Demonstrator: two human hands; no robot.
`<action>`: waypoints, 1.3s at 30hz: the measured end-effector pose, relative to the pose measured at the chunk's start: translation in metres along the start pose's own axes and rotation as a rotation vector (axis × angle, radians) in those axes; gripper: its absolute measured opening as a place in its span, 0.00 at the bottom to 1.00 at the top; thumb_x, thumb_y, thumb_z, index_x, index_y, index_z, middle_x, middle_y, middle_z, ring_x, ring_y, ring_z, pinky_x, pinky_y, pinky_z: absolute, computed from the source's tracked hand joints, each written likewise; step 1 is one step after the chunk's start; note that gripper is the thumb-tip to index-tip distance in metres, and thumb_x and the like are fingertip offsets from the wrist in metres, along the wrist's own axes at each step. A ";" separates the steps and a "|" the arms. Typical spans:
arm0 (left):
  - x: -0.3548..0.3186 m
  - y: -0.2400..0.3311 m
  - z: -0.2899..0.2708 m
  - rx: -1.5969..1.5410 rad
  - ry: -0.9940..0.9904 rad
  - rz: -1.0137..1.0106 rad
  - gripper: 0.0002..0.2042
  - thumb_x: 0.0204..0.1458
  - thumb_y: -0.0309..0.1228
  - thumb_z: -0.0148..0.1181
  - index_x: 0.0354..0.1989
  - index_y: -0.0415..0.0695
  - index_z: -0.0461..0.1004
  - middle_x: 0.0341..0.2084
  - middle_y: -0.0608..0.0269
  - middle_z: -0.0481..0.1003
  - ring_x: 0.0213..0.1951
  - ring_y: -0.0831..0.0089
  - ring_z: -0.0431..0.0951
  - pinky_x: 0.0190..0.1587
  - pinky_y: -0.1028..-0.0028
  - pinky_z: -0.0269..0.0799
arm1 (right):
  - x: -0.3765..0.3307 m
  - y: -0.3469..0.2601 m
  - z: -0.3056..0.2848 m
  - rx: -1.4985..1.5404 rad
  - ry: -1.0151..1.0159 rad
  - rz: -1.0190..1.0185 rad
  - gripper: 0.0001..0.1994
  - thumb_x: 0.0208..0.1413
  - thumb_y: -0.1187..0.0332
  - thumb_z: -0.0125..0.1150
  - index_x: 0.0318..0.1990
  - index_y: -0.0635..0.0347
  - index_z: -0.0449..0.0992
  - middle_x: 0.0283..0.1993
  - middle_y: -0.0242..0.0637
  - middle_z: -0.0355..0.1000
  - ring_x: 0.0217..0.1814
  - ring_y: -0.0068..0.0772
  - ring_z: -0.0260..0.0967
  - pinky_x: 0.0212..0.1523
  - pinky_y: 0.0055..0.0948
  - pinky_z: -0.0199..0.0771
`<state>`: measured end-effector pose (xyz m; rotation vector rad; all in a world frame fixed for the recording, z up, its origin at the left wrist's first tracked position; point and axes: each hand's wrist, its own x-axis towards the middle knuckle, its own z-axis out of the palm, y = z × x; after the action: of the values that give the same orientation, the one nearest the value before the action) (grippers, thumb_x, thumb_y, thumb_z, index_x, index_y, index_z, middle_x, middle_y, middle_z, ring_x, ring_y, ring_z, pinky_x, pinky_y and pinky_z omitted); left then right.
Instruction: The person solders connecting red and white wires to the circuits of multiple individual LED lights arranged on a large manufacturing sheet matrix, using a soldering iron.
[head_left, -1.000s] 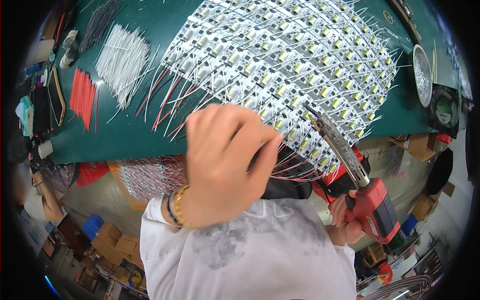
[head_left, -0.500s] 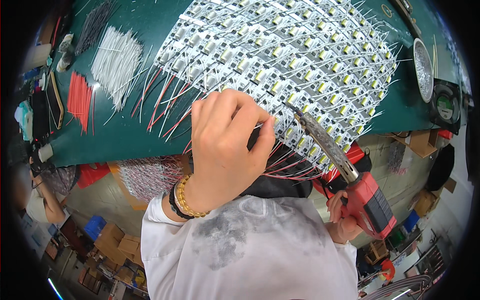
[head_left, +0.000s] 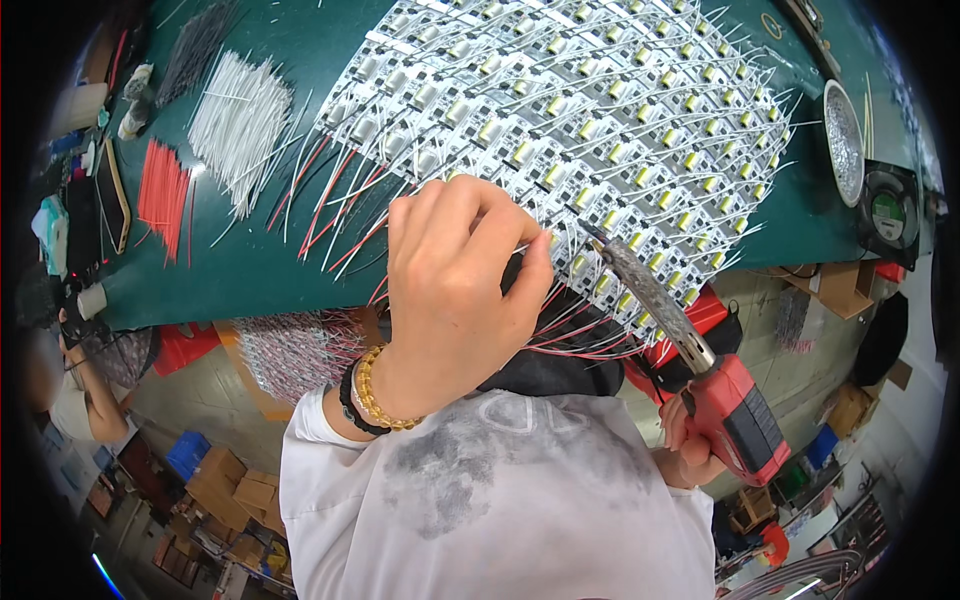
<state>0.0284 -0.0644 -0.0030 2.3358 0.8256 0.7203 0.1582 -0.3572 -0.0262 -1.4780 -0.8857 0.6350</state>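
Observation:
My left hand (head_left: 460, 280) is over the near edge of a large sheet of small white circuit boards (head_left: 590, 130), with thumb and forefinger pinched together. What they pinch is too small to make out; thin wires lie about the fingertips. Low on the right, my right hand (head_left: 692, 450) is wrapped round the handle of a red soldering gun (head_left: 740, 420). Its long, darkened metal barrel (head_left: 650, 290) slants up to the left, the tip just right of my left fingertips, over the boards. Whether the tip touches them I cannot tell. White, red and black wires stick out from the sheet.
Left on the green table (head_left: 330, 290) lie bundles of white wires (head_left: 240, 125), red wires (head_left: 162, 200) and black wires (head_left: 195, 50). A round metal dish (head_left: 845, 140) and a small black fan (head_left: 890, 215) stand at the right. Another person's arm (head_left: 90, 390) shows far left.
The soldering gun's tip has shifted slightly right and toward me, away from its earlier spot on the boards. My left hand keeps its pinch almost in place.

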 end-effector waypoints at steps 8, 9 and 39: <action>-0.004 -0.005 0.004 -0.005 0.023 0.048 0.07 0.39 0.22 0.65 0.24 0.44 0.72 0.27 0.65 0.68 0.32 0.65 0.68 0.37 0.66 0.58 | 0.030 -0.014 0.032 0.139 -0.014 -0.109 0.42 0.52 0.40 0.59 0.54 0.79 0.61 0.13 0.26 0.59 0.12 0.19 0.55 0.16 0.22 0.56; -0.004 -0.006 0.004 -0.009 0.023 0.047 0.07 0.39 0.22 0.65 0.24 0.44 0.72 0.27 0.65 0.68 0.32 0.65 0.68 0.37 0.66 0.58 | 0.024 -0.019 0.036 0.103 0.156 0.084 0.26 0.53 0.53 0.62 0.41 0.71 0.63 0.19 0.27 0.61 0.18 0.21 0.57 0.21 0.22 0.59; 0.001 -0.006 -0.024 -0.029 0.031 0.069 0.07 0.41 0.22 0.65 0.27 0.42 0.74 0.28 0.60 0.71 0.34 0.60 0.71 0.39 0.67 0.64 | 0.027 -0.016 0.034 0.176 0.175 0.041 0.38 0.58 0.46 0.54 0.59 0.78 0.57 0.17 0.33 0.62 0.15 0.26 0.57 0.21 0.26 0.61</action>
<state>0.0114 -0.0522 0.0099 2.3420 0.7458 0.7940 0.1426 -0.3159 -0.0107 -1.3727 -0.6488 0.5884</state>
